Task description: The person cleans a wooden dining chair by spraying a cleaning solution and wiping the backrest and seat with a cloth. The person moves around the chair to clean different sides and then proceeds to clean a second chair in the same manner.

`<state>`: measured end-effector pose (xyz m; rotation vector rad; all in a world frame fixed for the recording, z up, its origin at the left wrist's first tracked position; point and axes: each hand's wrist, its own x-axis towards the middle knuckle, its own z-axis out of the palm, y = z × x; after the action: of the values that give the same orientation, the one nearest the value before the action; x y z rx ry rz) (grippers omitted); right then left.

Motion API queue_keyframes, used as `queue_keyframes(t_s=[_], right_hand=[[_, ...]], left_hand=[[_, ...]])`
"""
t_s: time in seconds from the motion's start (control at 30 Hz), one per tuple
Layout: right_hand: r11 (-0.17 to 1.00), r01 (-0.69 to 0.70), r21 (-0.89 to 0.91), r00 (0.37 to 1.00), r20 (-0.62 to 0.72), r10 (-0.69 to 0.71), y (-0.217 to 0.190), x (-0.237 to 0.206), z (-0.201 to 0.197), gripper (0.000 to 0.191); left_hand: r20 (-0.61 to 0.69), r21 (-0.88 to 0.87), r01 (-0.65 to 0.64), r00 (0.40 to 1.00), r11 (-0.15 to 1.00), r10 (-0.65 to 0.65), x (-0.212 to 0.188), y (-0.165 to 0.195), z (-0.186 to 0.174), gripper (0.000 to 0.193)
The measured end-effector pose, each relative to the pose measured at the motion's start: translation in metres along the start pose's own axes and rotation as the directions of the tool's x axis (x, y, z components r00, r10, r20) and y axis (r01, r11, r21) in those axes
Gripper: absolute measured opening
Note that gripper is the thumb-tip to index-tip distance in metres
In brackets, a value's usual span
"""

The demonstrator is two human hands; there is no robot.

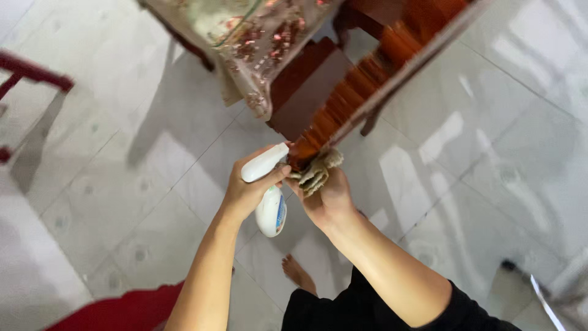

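We see the left hand (245,193) clenched around a white spray bottle (269,193) (nozzle up, body hanging down), just beside the right hand (327,199), which grasps a bunched beige cloth (315,175) pressed to the end of a reddish wooden chair (343,92). Beyond, a floral tablecloth (245,37) hangs over the pale tiled floor (110,178).

Below you lies a glossy pale tiled floor (490,153) — a floral tablecloth (245,37) hangs at the top, a dark red frame (30,73) stands left, and a red mat (128,309) sits near the bottom edge.
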<state>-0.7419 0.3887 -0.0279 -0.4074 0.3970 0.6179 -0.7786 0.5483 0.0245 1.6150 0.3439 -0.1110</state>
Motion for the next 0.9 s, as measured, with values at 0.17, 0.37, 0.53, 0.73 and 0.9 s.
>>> queue_keyframes(t_s=[0.17, 0.37, 0.53, 0.73, 0.9], right_hand=[[0.976, 0.099, 0.195, 0.845, 0.501, -0.186, 0.026, 0.072, -0.061, 0.031], [0.979, 0.111, 0.173, 0.923, -0.384, -0.037, 0.037, 0.129, -0.110, 0.027], [0.951, 0.232, 0.206, 0.925, -0.348, -0.150, 0.058, 0.163, -0.145, 0.029], [0.932, 0.323, 0.168, 0.913, -0.315, -0.259, 0.063, 0.167, -0.151, 0.037], [0.889, 0.386, 0.246, 0.905, -0.290, -0.312, 0.061, 0.110, -0.098, 0.030]], left_hand=[[-0.147, 0.022, -0.133, 0.980, 0.991, 0.135, 0.000, -0.042, -0.004, 0.040], [-0.201, 0.075, -0.139, 0.968, 0.987, 0.151, -0.012, -0.087, -0.020, 0.030], [-0.208, 0.156, -0.010, 0.977, 0.988, 0.042, -0.033, -0.099, -0.035, 0.018], [-0.106, 0.132, -0.052, 0.992, 0.990, 0.067, -0.043, -0.093, -0.043, 0.035], [0.233, 0.213, -0.272, 0.947, 0.939, 0.221, -0.065, -0.089, -0.049, 0.064]])
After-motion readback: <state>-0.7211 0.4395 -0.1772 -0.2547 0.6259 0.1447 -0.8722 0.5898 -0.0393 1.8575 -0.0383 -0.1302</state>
